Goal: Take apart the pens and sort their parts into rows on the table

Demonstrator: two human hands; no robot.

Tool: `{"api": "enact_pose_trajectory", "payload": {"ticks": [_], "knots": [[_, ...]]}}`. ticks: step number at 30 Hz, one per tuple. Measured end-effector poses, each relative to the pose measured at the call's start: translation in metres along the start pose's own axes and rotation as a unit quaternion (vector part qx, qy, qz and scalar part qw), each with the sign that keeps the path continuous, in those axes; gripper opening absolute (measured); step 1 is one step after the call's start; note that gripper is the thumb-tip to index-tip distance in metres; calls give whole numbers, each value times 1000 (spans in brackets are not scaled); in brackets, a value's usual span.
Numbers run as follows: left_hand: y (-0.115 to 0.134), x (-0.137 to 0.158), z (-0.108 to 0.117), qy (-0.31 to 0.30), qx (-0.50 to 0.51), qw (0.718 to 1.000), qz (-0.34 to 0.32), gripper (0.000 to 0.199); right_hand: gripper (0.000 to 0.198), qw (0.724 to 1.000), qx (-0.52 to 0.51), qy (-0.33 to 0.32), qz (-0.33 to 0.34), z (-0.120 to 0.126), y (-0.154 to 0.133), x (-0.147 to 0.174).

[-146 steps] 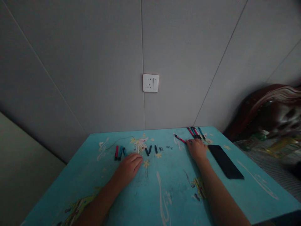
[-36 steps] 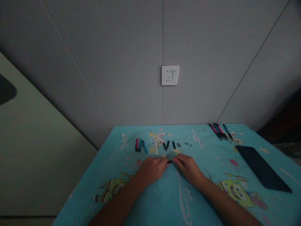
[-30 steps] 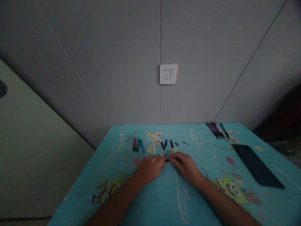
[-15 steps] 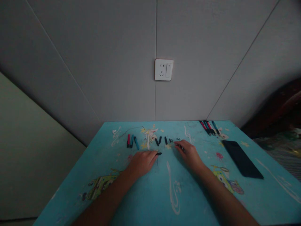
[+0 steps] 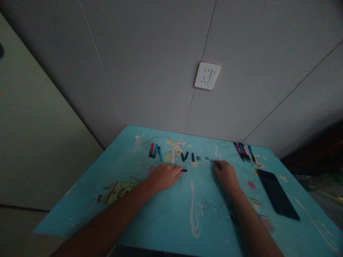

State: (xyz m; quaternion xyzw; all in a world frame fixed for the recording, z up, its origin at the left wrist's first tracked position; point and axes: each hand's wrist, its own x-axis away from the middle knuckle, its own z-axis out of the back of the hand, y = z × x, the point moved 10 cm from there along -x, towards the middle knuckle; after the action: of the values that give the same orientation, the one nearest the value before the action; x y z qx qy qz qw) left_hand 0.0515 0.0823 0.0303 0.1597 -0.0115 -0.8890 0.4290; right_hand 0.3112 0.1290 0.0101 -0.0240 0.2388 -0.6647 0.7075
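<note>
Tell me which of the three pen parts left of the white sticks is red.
The leftmost pen part: it is red with a black end, while the other two are blue and black.

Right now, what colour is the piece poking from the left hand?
The piece in the left hand looks black, seen best in the head view.

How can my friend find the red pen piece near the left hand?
Start at the blue table and look past the left hand, towards the wall. A short trio lies there, and the red-and-black pen piece is its leftmost. The blue pen pieces beside it have no red.
</note>
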Motion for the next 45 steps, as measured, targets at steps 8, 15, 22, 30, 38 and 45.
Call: {"api": "enact_pose_trajectory", "payload": {"ticks": [8,15,22,30,38,45], "knots": [[2,0,0,4,16,1000,-5,27,29,999,-24,34,-9,-7,0,-5],[1,1,-3,3,30,1000,0,25,37,997,-51,53,-28,3,-2,-7],[12,-1,3,14,65,997,-46,18,28,970,-180,-22,159,12,-121,35],[21,3,-5,1,6,996,-92,12,35,958,-124,-148,211,-25,-153,55],[11,5,-31,-121,90,988,-29,18,30,964,-22,-90,249,-35,-157,59],[9,4,-20,-136,219,966,-19,28,18,947,5,-62,316,-19,-174,66]]}}
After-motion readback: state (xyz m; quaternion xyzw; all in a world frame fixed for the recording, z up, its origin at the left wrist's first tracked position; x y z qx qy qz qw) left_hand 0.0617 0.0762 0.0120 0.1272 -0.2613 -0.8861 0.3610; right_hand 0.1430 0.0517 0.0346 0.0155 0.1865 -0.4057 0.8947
